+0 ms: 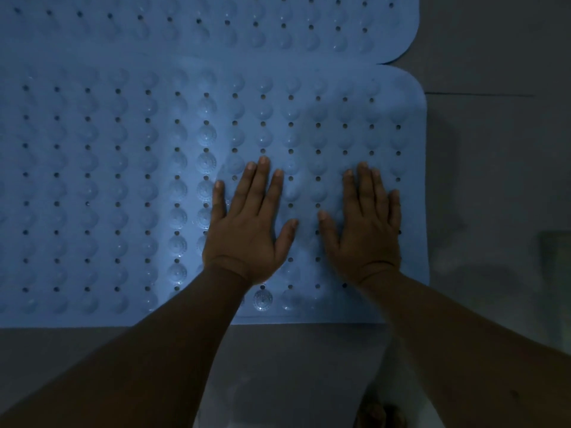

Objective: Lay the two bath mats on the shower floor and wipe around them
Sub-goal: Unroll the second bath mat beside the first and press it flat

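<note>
Two blue rubber bath mats with rows of holes and round bumps lie flat on the grey shower floor. The near mat [117, 186] fills the middle of the view, and its far edge overlaps the far mat [216, 29] at the top. My left hand [250, 223] presses palm down on the near mat's right part, fingers straight and spread. My right hand [366, 220] lies flat beside it, close to the mat's right edge. Neither hand holds anything.
Grey tiled floor [494, 149] runs along the right of both mats, with a grout line across it. A strip of floor [278, 366] lies between the near mat's front edge and me. A foot [375, 413] shows dimly at the bottom. The scene is dark.
</note>
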